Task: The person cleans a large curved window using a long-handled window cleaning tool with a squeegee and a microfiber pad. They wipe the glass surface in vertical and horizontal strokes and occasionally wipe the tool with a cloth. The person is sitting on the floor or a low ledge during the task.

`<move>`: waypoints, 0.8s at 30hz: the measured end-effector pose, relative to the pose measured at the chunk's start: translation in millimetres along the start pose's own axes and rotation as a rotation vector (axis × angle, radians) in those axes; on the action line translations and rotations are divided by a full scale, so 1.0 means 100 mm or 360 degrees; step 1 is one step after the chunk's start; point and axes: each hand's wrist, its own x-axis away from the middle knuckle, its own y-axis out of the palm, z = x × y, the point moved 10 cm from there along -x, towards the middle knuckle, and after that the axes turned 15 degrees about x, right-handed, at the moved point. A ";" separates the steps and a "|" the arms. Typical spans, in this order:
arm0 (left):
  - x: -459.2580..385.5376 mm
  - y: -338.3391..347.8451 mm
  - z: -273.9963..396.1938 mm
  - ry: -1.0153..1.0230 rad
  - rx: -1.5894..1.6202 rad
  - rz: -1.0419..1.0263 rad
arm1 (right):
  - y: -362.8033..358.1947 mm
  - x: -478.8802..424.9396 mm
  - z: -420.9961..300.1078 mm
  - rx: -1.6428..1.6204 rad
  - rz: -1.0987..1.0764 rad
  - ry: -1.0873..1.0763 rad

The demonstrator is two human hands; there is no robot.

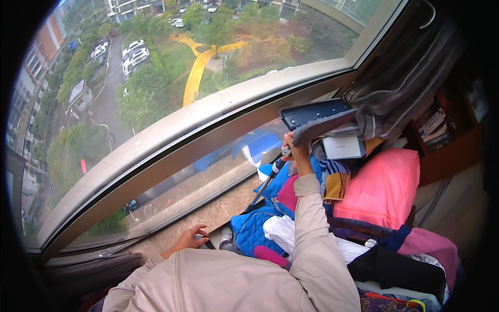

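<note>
My right hand is closed around the head end of a window-cleaning tool, by a grey joint knob. The tool's fuzzy grey pad extends up and right from my fingers. From the knob, the pole slopes down and left between the window and a clothes pile, where its lower end is hard to follow. My left hand is low beside the marble-patterned sill, fingers parted and loosely bent. A shoe shows just right of it.
The large window overlooks trees and parked cars far below. Blue quilted clothing, a pink bulging bag and a white box crowd the right. A black case stands by the glass; a grey curtain hangs beyond.
</note>
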 end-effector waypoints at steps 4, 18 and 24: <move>-0.05 0.00 0.00 0.0110 -0.0050 0.0008 | -0.15 -0.30 0.10 0.0095 0.0035 -0.0248; -0.11 0.06 -0.10 0.0057 -0.0008 0.0028 | -0.33 -0.27 -0.05 0.0149 -0.0066 -0.0046; -0.11 0.09 -0.08 0.0085 -0.0002 0.0039 | -0.33 -0.26 -0.14 0.0166 -0.0092 -0.0026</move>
